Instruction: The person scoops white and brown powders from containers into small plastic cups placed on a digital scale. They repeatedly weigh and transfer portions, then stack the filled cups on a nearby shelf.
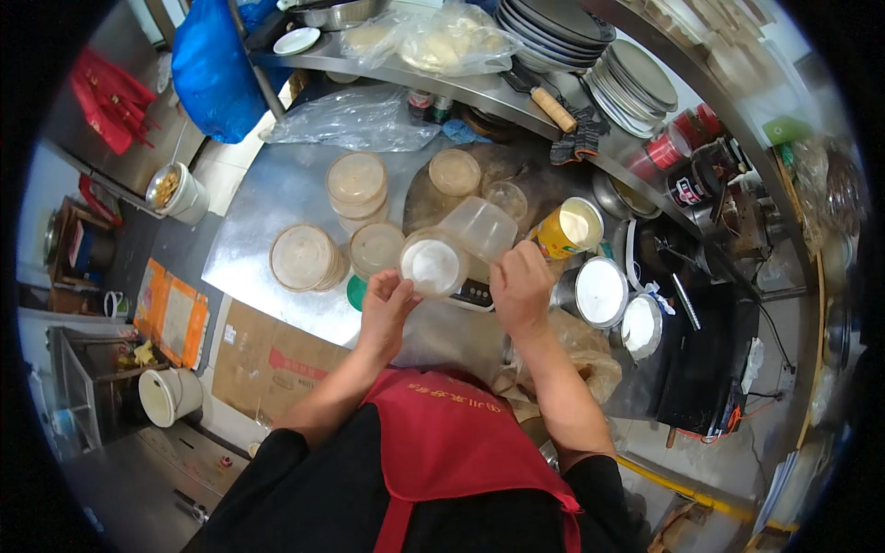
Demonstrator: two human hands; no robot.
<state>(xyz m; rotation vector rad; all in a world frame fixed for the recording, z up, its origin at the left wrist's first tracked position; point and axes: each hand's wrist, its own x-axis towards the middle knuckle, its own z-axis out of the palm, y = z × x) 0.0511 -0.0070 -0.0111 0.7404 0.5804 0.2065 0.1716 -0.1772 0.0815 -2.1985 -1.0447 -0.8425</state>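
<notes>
My left hand [387, 307] grips the rim of a round translucent plastic tub [431, 265] with white powder in it. The tub is over a kitchen scale [476, 293], whose buttons show at its front edge. In my right hand [520, 289] is a clear plastic cup [482, 227], tilted on its side, its mouth towards the tub. I see no powder in the cup. Right of the cup stands a yellow can [559, 233] holding pale powder. Two metal containers of white powder [600, 291] are beside my right wrist. A green lid [357, 292] lies by my left hand.
Stacked lidded tubs [302, 256] stand left on the steel table [238, 259]. Another lidded tub [454, 172] is farther back. An overhead shelf [477, 86] bears plates and bagged dough. Right are a black stove [705, 345] and dark pan; a plastic bag [588, 345] lies under my right forearm.
</notes>
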